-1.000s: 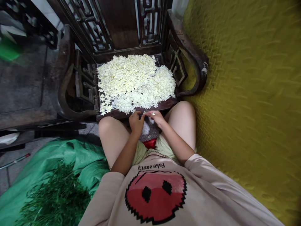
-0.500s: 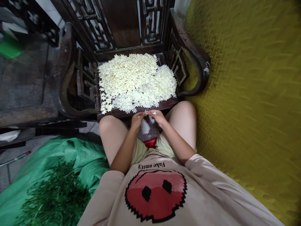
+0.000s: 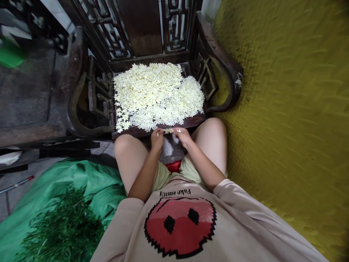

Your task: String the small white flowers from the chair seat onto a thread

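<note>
My left hand (image 3: 157, 140) and my right hand (image 3: 183, 137) meet over my lap, just in front of the chair seat's front edge. Between their pinched fingertips stretches a short row of small white flowers (image 3: 168, 131), one end in each hand. Whether a thread runs through the row is too small to see. Another white flower (image 3: 179, 131) shows against the fingers of my right hand, and a tiny pale bit lies at my left fingers. Right beyond them, a broad heap of loose white flowers (image 3: 148, 87) covers most of the seat.
The dark wooden chair (image 3: 147, 45) has curved armrests on both sides. A yellow textured surface (image 3: 283, 120) fills the right. At lower left, a green sheet (image 3: 79, 169) holds a pile of green stems (image 3: 65, 225). A dark wooden surface (image 3: 24, 94) stands at left.
My left hand has shifted slightly left, away from my right. Where a single flower showed between the fingertips, a short row of flowers now spans the gap.
</note>
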{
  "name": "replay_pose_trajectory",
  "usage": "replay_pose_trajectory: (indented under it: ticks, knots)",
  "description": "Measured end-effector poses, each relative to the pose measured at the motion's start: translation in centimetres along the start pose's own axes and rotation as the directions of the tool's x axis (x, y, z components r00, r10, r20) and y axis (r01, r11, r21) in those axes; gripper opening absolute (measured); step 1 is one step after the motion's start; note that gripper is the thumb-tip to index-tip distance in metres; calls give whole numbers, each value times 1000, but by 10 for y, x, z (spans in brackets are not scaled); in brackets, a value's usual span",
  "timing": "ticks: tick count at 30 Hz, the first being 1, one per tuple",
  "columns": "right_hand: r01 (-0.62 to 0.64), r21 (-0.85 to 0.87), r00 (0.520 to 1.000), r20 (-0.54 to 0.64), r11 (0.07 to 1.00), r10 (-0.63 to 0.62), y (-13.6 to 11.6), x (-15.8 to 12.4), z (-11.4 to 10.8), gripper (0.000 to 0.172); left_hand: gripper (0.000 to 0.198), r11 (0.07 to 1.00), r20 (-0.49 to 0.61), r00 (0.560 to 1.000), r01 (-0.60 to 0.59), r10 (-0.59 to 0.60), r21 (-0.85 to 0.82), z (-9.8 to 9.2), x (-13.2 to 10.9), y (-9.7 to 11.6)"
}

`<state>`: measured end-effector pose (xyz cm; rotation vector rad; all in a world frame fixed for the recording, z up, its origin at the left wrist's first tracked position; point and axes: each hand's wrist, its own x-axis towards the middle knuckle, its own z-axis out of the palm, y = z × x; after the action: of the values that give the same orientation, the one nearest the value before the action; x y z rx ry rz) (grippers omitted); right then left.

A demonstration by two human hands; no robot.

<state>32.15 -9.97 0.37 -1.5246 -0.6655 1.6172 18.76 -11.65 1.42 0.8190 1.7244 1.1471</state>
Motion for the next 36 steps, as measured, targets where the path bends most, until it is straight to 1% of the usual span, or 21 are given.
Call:
replay_pose_trajectory:
  ticks: [2,4,5,7,10,12,13,15,17,18,19,20,21,22,23,25,27,33,36]
  knots:
    - [8,33,997,-77,999,-5,-3,3,-5,32,16,999,-103,995,-12,8,-39,-7,10,-2]
    - [23,58,991,-133,998,-15,-5,5,-10,33,18,998,-220,975,-22,7,-66,-15,26,-1]
    - [28,67,991,-133,997,-19,-6,5,-12,34,19,997,-272,962,-24,2,-77,-18,36,1]
    - [25,72,996,-83,997,-19,-6,6,-13,35,19,994,-337,941,-39,3,-99,-21,58,6]
    - [-5,45,1000,-12,999,6,-1,7,-9,35,22,989,-372,928,-80,29,-123,-17,89,13]
    - [-26,19,1000,6,999,26,3,8,-8,34,25,990,-364,931,-85,40,-110,-13,101,14]
    - [-35,11,999,10,999,35,5,9,-8,34,26,992,-353,935,-85,46,-97,-11,102,14]
    - [-46,7,999,7,999,46,7,11,-8,33,28,994,-326,943,-91,66,-60,-8,95,11]
    - [-49,18,999,-5,999,49,8,12,-9,32,27,994,-271,957,-105,98,-12,-6,77,9]
    - [-47,24,999,-8,999,47,7,11,-9,32,26,995,-220,970,-101,104,24,-5,65,8]
    - [-42,27,999,-6,999,42,6,10,-8,32,26,992,-143,982,-117,124,56,-4,52,7]
    - [-33,26,999,-2,999,33,5,8,-7,32,25,985,-21,989,-143,146,92,-2,39,6]
    - [-21,18,1000,2,1000,21,3,6,-6,32,24,974,120,979,-181,166,134,-1,28,6]
    - [-6,3,1000,3,1000,6,2,3,-5,32,24,958,213,959,-224,185,177,1,17,6]
    - [10,-18,1000,4,1000,-10,0,1,-4,32,23,938,254,945,-266,208,221,3,9,7]
    - [37,-69,999,-2,997,-37,-3,-3,-3,32,21,902,262,932,-324,251,286,6,-1,7]
    - [56,-105,998,-5,993,-57,-6,-5,-4,32,18,888,243,931,-341,273,308,9,-3,7]
    - [118,-129,993,35,985,-115,-6,-7,-4,26,18,940,219,960,-226,172,256,10,1,6]
    - [113,-156,994,32,981,-109,-3,-6,-2,27,17,950,189,970,-195,151,243,9,0,7]
